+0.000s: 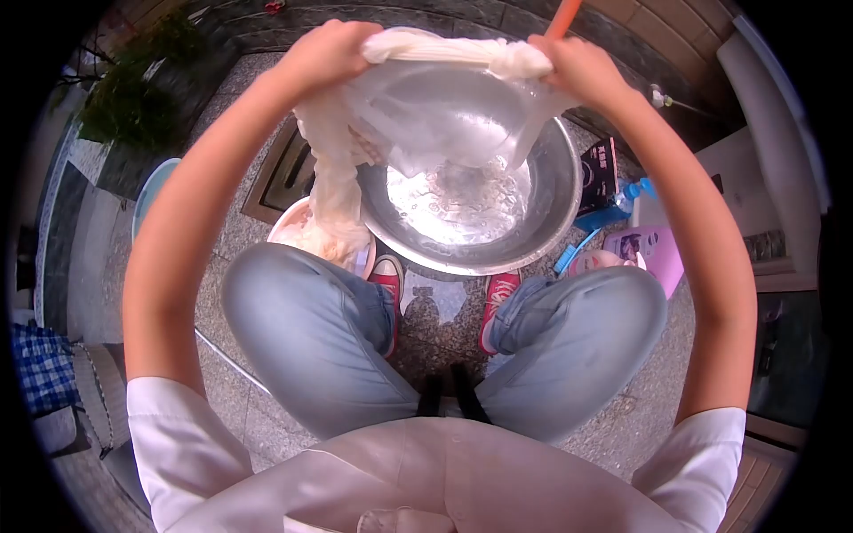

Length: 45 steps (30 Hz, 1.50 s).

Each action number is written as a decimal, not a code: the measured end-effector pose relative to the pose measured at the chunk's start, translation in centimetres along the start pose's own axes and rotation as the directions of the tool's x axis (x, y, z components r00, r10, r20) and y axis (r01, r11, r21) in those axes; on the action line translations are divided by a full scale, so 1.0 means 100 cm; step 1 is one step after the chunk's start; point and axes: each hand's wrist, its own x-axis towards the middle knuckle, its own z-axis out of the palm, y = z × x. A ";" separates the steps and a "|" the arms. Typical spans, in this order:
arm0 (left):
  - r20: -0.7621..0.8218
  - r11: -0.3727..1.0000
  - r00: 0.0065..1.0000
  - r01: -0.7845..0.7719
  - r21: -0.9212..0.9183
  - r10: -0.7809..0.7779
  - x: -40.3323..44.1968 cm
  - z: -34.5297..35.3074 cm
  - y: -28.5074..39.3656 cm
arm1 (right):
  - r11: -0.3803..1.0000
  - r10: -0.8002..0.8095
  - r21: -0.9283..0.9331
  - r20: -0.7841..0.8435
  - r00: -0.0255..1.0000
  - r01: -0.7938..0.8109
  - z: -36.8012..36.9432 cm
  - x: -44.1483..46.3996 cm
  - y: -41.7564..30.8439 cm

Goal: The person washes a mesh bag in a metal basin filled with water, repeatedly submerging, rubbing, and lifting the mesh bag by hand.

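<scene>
Stretched between my two hands is a wet, cream-coloured cloth [444, 51], gathered into a band along its top. My left hand [330, 55] is closed round its left end and my right hand [579, 69] round its right end. Thin, see-through fabric hangs from the band over a large metal basin [557, 209] with water in it. On the left, a long part of the cloth drops into a pink basin [286, 219], where more pale cloth lies.
Right of the metal basin are a black packet [599, 173], a blue-capped bottle [629, 193], a blue brush [566, 258] and a pink-purple container [653, 251]. A light blue basin [149, 191] stands far left. An orange pole [564, 18] rises near my right hand.
</scene>
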 end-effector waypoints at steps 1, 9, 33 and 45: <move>-0.025 0.999 0.999 -0.036 0.035 0.037 0.001 0.009 -0.002 | 1.000 -0.004 0.000 0.000 1.000 0.004 0.007 -0.002 0.000; 0.082 0.989 0.995 0.040 0.145 -0.052 -0.003 0.129 -0.005 | 0.896 0.298 0.247 0.281 0.912 -0.368 0.130 -0.032 -0.015; 0.466 0.996 0.880 0.091 0.027 -0.093 0.011 0.216 -0.054 | 0.673 0.239 0.508 0.539 0.808 -0.537 0.250 -0.024 -0.009; -0.030 0.921 0.983 0.159 -0.356 -0.181 0.026 0.014 -0.027 | 0.240 0.519 0.937 0.097 0.849 -0.254 0.020 0.047 -0.040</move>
